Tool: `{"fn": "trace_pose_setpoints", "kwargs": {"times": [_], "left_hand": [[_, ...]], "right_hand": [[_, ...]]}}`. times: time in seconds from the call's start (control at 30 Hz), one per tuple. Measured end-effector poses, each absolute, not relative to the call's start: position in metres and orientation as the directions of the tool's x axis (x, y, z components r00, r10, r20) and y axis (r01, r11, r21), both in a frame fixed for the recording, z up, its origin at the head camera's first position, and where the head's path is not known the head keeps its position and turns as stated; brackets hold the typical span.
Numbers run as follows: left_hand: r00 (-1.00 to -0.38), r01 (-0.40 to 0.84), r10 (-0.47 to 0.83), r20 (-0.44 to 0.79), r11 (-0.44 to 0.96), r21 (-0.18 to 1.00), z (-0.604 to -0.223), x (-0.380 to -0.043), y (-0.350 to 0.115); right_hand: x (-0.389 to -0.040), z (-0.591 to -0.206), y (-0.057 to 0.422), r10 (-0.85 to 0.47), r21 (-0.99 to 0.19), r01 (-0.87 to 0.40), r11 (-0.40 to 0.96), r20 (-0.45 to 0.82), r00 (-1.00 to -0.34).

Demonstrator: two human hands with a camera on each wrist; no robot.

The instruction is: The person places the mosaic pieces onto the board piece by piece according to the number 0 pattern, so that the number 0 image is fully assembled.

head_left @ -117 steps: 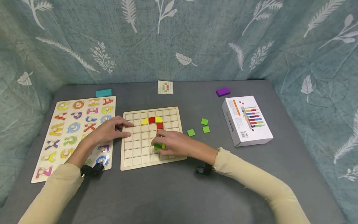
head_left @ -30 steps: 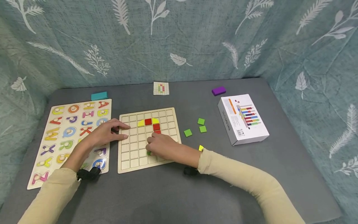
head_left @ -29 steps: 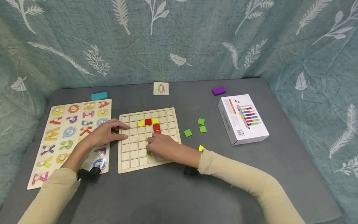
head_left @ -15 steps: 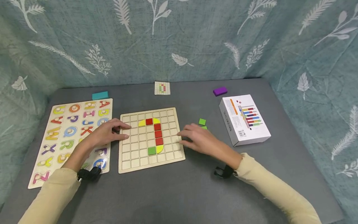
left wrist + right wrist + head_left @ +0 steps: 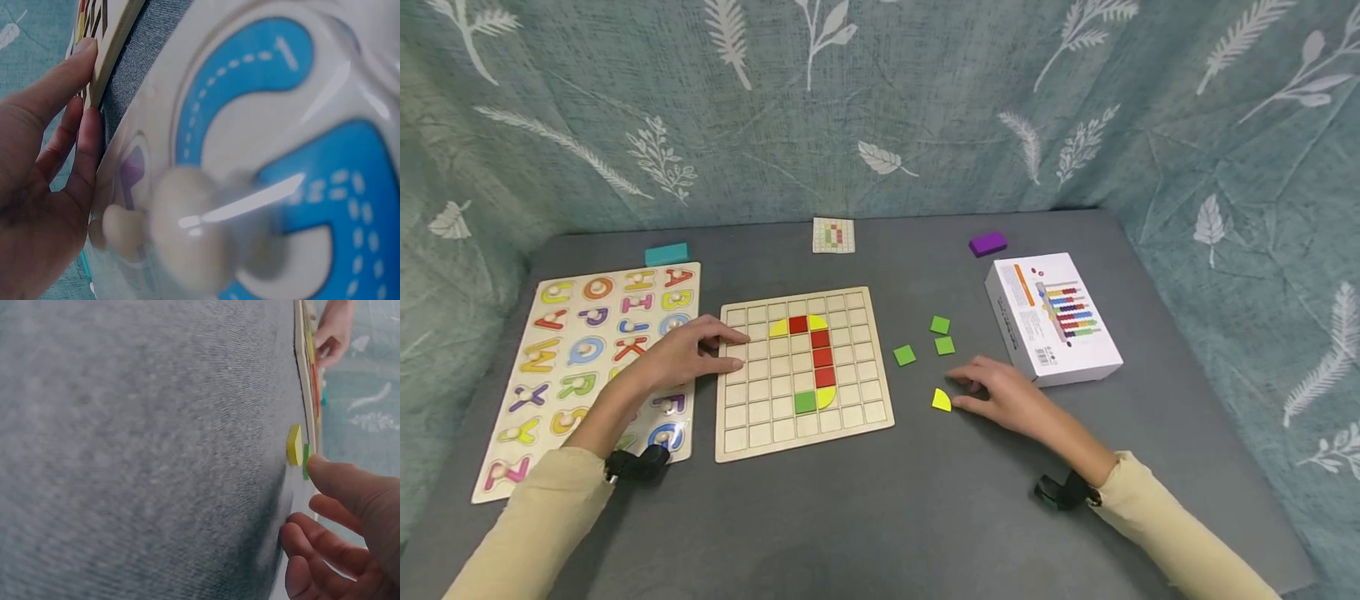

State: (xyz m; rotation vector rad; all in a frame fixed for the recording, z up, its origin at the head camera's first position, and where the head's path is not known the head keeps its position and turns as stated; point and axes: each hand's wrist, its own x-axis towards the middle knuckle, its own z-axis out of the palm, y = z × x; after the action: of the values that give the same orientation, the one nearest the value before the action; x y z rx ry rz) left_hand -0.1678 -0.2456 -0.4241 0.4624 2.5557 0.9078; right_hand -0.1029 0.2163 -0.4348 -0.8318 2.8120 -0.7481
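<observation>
My left hand [image 5: 688, 354] rests its thumb and fingertips on the left border of the wooden grid board [image 5: 756, 412]; the left wrist view shows its thumb [image 5: 72, 69] at the board's edge. Set in the grid are red squares [image 5: 823, 357], yellow quarter-circle pieces [image 5: 826, 397] and a green square [image 5: 805, 402]. To the right of the board, my right hand [image 5: 1003, 396] holds nothing, with thumb and index finger apart. Its thumb tip is right beside a loose yellow quarter-circle tile [image 5: 941, 400], which lies on the table in the right wrist view too.
Loose green squares [image 5: 904, 356] lie between board and white abacus box [image 5: 1060, 321]. An alphabet peg puzzle [image 5: 568, 350] sits left, partly under my left arm. Along the back are a pattern card [image 5: 833, 236], a teal block [image 5: 666, 254] and a purple block [image 5: 988, 244].
My right hand has left the board and moved right to the loose yellow tile, uncovering the green square and yellow quarter-circle in the grid. My left hand has stayed at the board's edge.
</observation>
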Motion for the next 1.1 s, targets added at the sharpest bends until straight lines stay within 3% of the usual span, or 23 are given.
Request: {"fn": "trace_pose_setpoints", "kwargs": {"times": [1.1], "left_hand": [[-0.869,0.14,0.409,-0.278,0.743,0.654,-0.421,-0.168,-0.246]], "right_hand": [[-0.101,-0.433,0.212,-0.533,-0.485,-0.462,0.742,-0.01,-0.846]]}}
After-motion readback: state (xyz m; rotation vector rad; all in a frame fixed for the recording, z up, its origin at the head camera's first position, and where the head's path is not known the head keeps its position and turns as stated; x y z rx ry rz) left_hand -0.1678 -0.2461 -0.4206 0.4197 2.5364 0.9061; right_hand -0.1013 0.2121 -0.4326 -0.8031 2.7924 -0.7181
